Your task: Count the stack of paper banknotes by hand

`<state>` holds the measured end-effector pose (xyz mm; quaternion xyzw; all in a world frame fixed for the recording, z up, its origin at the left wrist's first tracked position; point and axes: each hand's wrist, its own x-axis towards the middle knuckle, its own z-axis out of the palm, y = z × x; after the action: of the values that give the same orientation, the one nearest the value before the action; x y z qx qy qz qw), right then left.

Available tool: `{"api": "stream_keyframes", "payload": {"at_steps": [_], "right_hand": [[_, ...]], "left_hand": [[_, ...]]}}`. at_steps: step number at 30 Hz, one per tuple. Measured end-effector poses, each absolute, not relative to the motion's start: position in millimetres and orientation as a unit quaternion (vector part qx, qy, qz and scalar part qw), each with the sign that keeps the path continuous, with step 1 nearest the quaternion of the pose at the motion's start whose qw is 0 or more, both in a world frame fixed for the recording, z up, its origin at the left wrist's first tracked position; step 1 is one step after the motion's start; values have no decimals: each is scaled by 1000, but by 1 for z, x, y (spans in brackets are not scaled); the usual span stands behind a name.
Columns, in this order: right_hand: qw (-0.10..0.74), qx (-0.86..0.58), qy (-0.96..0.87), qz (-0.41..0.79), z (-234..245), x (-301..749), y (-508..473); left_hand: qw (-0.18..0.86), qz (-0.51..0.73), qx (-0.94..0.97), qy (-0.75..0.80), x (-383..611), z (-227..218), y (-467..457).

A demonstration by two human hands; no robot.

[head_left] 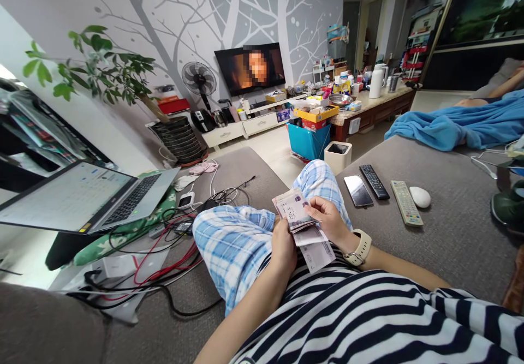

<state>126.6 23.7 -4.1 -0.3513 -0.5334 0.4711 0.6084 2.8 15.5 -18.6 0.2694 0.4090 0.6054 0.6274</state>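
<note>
A stack of pale purple banknotes point(291, 207) is held over my crossed legs. My left hand point(283, 244) is closed round the stack's lower left edge. On the other side, my right hand point(331, 223) pinches the right edge of the top note between thumb and fingers. Below the stack, loose banknotes point(315, 255) lie against my lap and striped shirt. How many notes there are cannot be made out. A pale wristwatch point(358, 247) is on my right wrist.
A phone point(358, 190), a black remote point(374, 182), a beige remote point(406, 203) and a white mouse point(420, 197) lie to my right. Leftward are an open laptop point(135, 197) and tangled cables point(180, 266). Ahead stand a white bin point(338, 155) and a blue box point(309, 141).
</note>
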Motion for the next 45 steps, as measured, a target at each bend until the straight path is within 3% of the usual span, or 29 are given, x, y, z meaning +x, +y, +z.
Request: {"api": "stream_keyframes", "payload": {"at_steps": [12, 36, 45], "right_hand": [[617, -360, -525, 463, -8, 126, 22], [603, -346, -537, 478, -11, 127, 20], [614, -409, -517, 433, -18, 129, 29]], "left_hand": [[602, 621, 269, 424, 5, 4, 7], [650, 610, 202, 406, 6, -3, 11], [659, 598, 236, 389, 4, -4, 9]]}}
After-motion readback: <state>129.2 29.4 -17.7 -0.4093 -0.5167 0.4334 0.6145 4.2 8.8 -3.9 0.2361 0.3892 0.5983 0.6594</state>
